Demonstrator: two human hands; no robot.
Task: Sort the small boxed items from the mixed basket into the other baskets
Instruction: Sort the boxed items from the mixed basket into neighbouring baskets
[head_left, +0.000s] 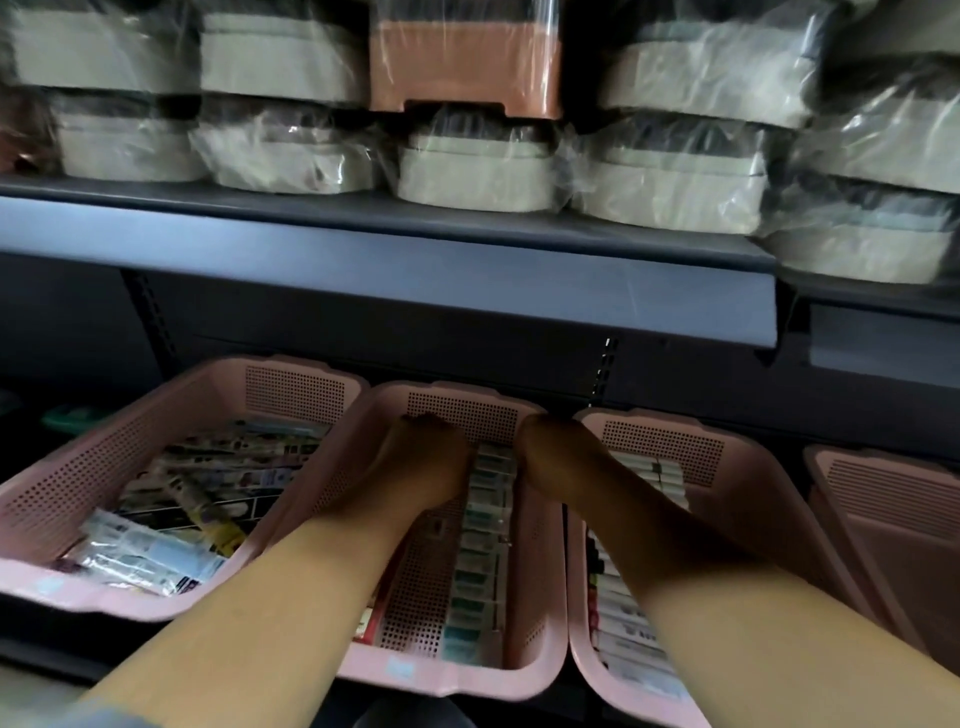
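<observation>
No text is legible. Printing on the boxed items (483, 525) in the middle basket (483, 680) and on the packets (156, 556) in the left basket (93, 597) is blurred beyond reading. A pale sticker (400, 666) on the middle basket's front rim shows no readable characters.

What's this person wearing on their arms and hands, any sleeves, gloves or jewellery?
Neither the left hand nor the right hand wears a glove, and both arms are bare well past the wrist. A blurred grey-blue sleeve edge shows bottom left, on the left arm. No watch or bracelet shows; rings cannot be told.
</observation>
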